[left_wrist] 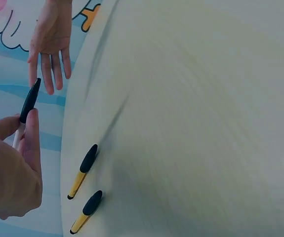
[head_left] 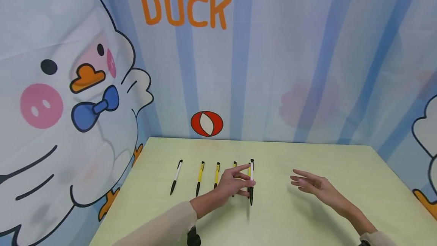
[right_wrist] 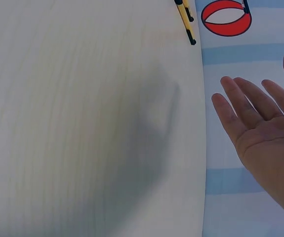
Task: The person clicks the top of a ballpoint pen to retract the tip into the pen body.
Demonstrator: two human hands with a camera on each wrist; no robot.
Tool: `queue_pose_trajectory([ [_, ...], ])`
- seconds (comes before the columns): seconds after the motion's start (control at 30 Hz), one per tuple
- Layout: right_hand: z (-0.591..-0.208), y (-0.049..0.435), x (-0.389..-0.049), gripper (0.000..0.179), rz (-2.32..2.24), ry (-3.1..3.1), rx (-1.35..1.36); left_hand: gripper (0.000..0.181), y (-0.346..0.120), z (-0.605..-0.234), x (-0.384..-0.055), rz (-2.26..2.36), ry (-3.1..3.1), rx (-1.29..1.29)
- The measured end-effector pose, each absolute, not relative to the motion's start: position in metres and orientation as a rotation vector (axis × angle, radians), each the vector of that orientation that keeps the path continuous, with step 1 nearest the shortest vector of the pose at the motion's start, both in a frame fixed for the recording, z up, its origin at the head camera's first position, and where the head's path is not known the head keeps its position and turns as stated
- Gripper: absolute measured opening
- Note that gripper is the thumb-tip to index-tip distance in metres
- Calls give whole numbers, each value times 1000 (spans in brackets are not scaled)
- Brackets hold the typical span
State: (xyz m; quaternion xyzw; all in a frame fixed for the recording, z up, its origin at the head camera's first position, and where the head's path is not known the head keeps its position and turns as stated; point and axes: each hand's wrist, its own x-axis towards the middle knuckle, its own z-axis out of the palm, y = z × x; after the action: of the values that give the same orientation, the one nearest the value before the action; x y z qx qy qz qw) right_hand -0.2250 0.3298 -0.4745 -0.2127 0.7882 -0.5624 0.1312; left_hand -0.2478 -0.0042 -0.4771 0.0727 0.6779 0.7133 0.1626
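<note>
My left hand (head_left: 229, 186) pinches a white pen (head_left: 252, 174) between thumb and fingers, black grip end pointing down and tilted over the table. In the left wrist view the pen's black grip (left_wrist: 29, 102) sticks out past the fingertips. Directly behind the held pen lies a yellow pen (head_left: 249, 170), partly covered by it. Another yellow pen (head_left: 234, 163) is mostly hidden by the left hand. To the right, my right hand (head_left: 319, 189) hovers above the table with fingers extended and nothing in it; the right wrist view shows its bare palm (right_wrist: 272, 136).
Left of the hands, a white pen (head_left: 177, 175) and two yellow pens, one (head_left: 200, 175) fully seen and one (head_left: 217, 172) partly behind the left hand, lie in a row on the pale table (head_left: 273, 215). A printed curtain (head_left: 266, 67) hangs along the table's back edge.
</note>
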Motion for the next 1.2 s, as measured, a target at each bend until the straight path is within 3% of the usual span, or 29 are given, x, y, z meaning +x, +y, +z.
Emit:
queue_pose_trajectory([
  [0.6,-485,343,-223,53,-1664,2281,-604,63,72,-497,-285,1913,2178,215],
  [1.03,-492,343,-224,53,-1693,2262,-609,64,95,-508,-298,1612,2412,137],
  [1.2,-498,345,-224,55,-1685,2248,-567,48,101,-508,-299,1399,2629,237],
])
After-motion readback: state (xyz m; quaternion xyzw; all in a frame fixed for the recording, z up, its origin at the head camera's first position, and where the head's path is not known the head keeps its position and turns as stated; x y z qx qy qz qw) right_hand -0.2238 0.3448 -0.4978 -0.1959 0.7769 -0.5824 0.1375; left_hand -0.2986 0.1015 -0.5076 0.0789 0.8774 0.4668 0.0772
